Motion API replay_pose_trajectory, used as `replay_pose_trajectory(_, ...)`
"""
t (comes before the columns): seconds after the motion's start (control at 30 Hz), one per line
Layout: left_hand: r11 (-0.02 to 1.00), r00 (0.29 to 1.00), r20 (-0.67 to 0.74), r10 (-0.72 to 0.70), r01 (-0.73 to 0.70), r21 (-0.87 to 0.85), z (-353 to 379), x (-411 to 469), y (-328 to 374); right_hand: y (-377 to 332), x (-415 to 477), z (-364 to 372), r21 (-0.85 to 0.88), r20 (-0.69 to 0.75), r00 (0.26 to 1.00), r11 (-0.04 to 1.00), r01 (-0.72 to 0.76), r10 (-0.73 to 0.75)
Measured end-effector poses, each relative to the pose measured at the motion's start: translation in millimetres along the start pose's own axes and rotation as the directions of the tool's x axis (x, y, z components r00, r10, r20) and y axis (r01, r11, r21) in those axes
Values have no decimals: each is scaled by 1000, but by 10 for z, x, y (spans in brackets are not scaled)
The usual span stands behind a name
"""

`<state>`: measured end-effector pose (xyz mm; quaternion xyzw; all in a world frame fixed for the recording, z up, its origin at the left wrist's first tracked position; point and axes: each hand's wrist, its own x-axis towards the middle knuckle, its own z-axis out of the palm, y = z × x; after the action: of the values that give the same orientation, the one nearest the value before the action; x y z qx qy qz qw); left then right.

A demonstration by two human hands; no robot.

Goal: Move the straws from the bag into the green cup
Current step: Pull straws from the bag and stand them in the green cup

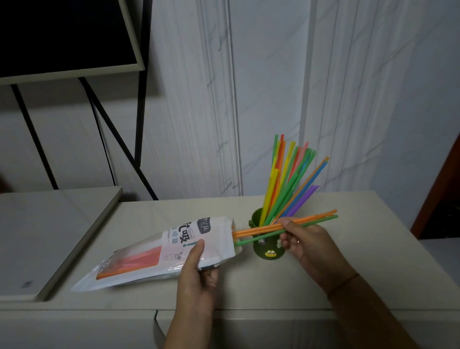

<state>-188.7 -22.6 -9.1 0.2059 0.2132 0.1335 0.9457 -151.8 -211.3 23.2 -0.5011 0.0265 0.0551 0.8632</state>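
Left hand (196, 263) grip clamps bag (158, 254), printed "Drink" and "Straw". Right hand (302, 237) grip pinches orange and green straws (259, 231) at bag's 3 o'clock mouth, crossing green cup (266, 247). Bench (369, 259) near edge clear.

The white straw bag (158, 253) lies sideways at centre; orange and green straws (259, 231) protrude toward the green cup (258, 222), full of coloured straws.

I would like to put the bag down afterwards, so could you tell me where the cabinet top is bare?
The beige cabinet top is bare right of the green cup, and along its back edge behind the white plastic straw bag. It is crowded around the cup, where both hands work.
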Motion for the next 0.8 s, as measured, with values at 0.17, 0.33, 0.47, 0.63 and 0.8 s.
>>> replay_pose_trajectory(0.17,999,999,5,-35,34,13,72,-50,-149,104,-50,183,19,62,998,1000,-7,6)
replay_pose_trajectory(0.33,998,999,14,-39,38,50,102,-73,-195,148,-69,269,-27,62,998,999,18,-16)
replay_pose_trajectory(0.47,999,999,-9,-36,36,26,76,-28,-95,51,-29,187,-69,14,998,996,65,-64)
replay_pose_trajectory(0.63,1000,1000,-27,-14,15,25,31,38,26,-162,87,-14,-132,-89,986,983,126,-138)
replay_pose_trajectory(0.8,999,1000,-28,0,1,46,-4,73,28,-365,182,-237,-165,-167,964,969,182,-209)
